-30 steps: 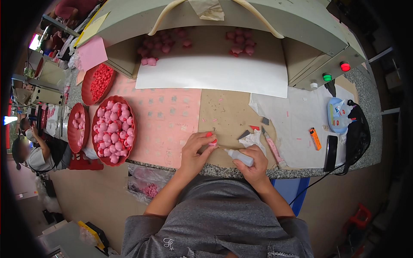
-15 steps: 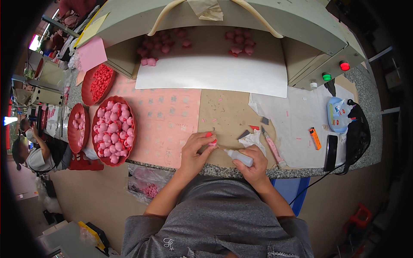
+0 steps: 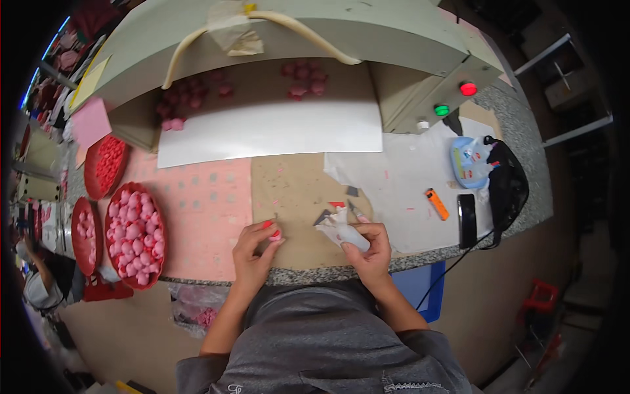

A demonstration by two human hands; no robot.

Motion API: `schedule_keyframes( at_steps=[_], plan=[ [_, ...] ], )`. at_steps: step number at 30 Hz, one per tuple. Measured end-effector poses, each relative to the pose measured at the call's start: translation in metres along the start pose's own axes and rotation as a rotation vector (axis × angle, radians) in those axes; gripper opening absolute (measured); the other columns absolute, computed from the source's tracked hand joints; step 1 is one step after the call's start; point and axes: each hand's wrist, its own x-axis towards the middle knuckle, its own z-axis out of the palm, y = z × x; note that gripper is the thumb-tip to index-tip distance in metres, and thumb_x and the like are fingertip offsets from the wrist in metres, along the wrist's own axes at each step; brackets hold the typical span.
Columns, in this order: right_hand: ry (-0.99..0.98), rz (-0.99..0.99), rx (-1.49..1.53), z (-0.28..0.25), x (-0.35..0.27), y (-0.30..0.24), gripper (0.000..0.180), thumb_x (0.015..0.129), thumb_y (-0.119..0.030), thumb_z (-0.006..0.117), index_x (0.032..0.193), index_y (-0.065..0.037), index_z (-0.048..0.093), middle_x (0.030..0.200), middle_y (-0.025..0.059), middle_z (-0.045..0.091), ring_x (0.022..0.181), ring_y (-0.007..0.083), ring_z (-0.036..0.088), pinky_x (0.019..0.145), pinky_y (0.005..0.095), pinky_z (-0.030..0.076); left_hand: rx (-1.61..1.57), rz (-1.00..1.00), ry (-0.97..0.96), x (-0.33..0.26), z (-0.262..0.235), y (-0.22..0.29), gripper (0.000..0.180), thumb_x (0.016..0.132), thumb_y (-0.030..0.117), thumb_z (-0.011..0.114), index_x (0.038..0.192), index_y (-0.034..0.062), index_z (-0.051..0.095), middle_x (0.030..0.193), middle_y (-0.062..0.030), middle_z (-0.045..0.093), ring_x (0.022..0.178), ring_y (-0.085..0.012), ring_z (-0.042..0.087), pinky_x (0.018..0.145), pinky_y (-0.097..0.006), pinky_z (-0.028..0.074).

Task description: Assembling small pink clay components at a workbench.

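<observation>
Your left hand (image 3: 257,244) pinches a small pink piece (image 3: 274,234) w/ fingers narrow, near the counter (image 3: 420,257) front edge. Your right hand (image 3: 369,246) wraps fingers around a white squeeze bottle (image 3: 346,232), tip toward the piece. Red tray (image 3: 159,231) of pink pieces sits at left edge.

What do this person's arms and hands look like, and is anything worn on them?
Both forearms are bare, with no gloves, watch or bracelets that can be made out. The left hand has nails painted bright red-orange; the right hand shows no polish from this angle. The arms come out of a grey top with short sleeves and stitched seams near its lower edge.
</observation>
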Motion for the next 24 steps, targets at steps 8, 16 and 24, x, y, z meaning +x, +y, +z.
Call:
schedule_keyframes(
  at_steps=[8, 16, 24],
  plan=[
    [0.315, 0.161, -0.308, -0.09, 0.043, 0.006, 0.031, 0.081, -0.005, 0.066, 0.106, 0.0, 0.049, 0.099, 0.0057, 0.057, 0.091, 0.0138, 0.053, 0.085, 0.0245, 0.041, -0.066, -0.052, -0.034, -0.002, -0.001, -0.001, 0.033, 0.074, -0.007, 0.069, 0.105, 0.0021, 0.061, 0.112, -0.0159, 0.059, 0.106, -0.0241, 0.056, 0.091, -0.033, 0.045],
    [0.409, 0.048, -0.511, -0.117, 0.043, -0.002, 0.03, 0.085, -0.008, 0.062, 0.113, 0.0, 0.055, 0.101, 0.0094, 0.062, 0.089, 0.0178, 0.057, 0.08, 0.0301, 0.045, -0.093, -0.06, -0.037, -0.001, 0.003, -0.001, 0.034, 0.075, -0.009, 0.068, 0.106, 0.0021, 0.06, 0.114, -0.0161, 0.058, 0.107, -0.0241, 0.056, 0.092, -0.033, 0.044],
    [0.14, -0.063, -1.268, -0.157, 0.057, -0.01, 0.024, 0.083, -0.009, 0.059, 0.105, -0.003, 0.061, 0.095, 0.0174, 0.06, 0.089, 0.0349, 0.056, 0.079, 0.0415, 0.045, -0.107, -0.098, -0.034, -0.007, -0.009, -0.007, 0.034, 0.077, -0.009, 0.065, 0.108, 0.0013, 0.06, 0.114, -0.0152, 0.058, 0.107, -0.0217, 0.055, 0.093, -0.031, 0.044]
  ],
)
